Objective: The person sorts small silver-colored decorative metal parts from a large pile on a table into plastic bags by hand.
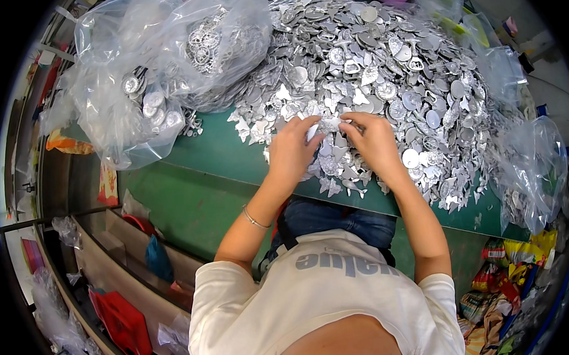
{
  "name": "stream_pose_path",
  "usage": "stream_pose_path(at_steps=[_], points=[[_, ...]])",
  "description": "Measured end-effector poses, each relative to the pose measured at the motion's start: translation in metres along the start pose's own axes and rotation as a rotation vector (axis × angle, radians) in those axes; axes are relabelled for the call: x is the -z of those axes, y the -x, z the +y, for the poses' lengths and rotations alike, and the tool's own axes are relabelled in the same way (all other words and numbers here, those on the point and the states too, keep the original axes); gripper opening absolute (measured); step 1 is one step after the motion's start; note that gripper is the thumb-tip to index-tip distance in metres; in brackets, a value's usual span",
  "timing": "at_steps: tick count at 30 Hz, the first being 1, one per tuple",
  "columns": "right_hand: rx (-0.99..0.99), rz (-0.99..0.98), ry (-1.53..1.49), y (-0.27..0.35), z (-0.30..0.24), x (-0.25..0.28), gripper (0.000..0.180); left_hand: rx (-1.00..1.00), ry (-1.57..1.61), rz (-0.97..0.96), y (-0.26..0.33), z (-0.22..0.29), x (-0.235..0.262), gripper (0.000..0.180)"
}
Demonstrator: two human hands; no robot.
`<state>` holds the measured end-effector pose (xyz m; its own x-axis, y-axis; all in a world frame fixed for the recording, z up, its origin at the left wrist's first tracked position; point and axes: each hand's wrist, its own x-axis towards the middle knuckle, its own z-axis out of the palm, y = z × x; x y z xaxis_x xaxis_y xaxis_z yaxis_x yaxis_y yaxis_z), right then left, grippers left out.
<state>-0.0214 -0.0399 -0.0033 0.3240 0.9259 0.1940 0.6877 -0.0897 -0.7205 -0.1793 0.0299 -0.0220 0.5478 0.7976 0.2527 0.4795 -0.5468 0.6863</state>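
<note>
A large heap of small flat silver metal charms point(413, 76) covers much of the green table, with butterfly, disc and leaf shapes among them. At its near edge, my left hand point(291, 150) pinches a pale silver metal piece point(312, 131) between thumb and fingers. My right hand point(373, 143) is close beside it, thumb and forefinger curled together over the heap. Whatever lies between those right fingertips is too small to make out. A fish-shaped charm point(354, 187) lies near the table edge, below and between my hands.
Clear plastic bags point(129, 114) of silver pieces stand on the left of the table point(223, 155). Another clear bag point(534, 160) hangs at the right end. Grey shelving with a red plastic container point(123, 327) is at lower left. Colourful packets point(513, 262) are piled at lower right.
</note>
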Motion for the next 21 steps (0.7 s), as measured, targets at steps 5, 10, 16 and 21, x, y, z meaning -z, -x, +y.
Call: stream_pose_path(at_steps=[5, 10, 16, 21], points=[[0.062, -0.075, 0.525, -0.013, -0.007, -0.021, 0.019, 0.076, -0.223, -0.053, -0.003, 0.004, -0.003, 0.037], [0.021, -0.072, 0.245, -0.02, 0.001, -0.011, 0.019, 0.042, -0.248, -0.076, -0.006, 0.008, -0.001, 0.035], [-0.376, -0.226, -0.979, -0.015, 0.019, 0.029, 0.013, -0.039, -0.351, -0.161, -0.011, 0.006, 0.001, 0.034], [-0.645, -0.082, -1.539, -0.007, 0.001, 0.03, 0.027, -0.205, -0.371, -0.222, -0.019, 0.006, 0.005, 0.03]])
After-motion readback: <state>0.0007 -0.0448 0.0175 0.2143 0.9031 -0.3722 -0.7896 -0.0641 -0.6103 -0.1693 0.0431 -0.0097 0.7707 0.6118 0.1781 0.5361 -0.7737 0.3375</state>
